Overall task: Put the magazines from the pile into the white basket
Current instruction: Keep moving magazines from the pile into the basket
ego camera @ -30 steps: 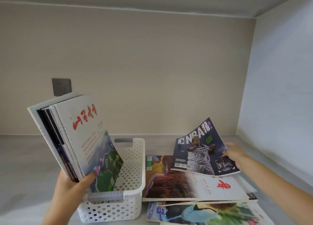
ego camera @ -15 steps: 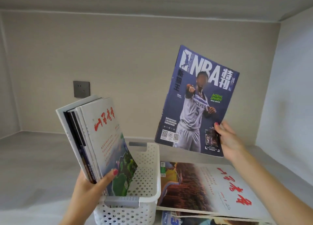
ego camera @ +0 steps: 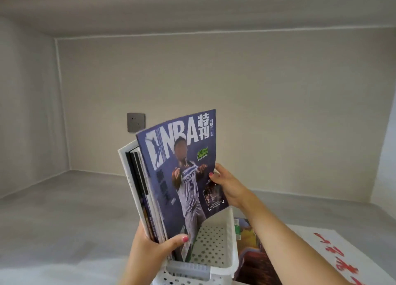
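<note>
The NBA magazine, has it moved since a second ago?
Yes. The NBA magazine went from the pile up and left into the white basket, against the upright stack the left hand holds.

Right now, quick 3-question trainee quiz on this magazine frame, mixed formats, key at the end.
1. True or false: the NBA magazine lies flat on the pile.
2. Which hand pinches the NBA magazine's right edge? A) left hand B) right hand C) neither
3. Fill in: the upright stack of magazines stands in the white ______.

Key
1. False: it is upright, against the front of the stack.
2. B; the left hand grips the stack's lower edge, thumb on the cover.
3. basket
</note>
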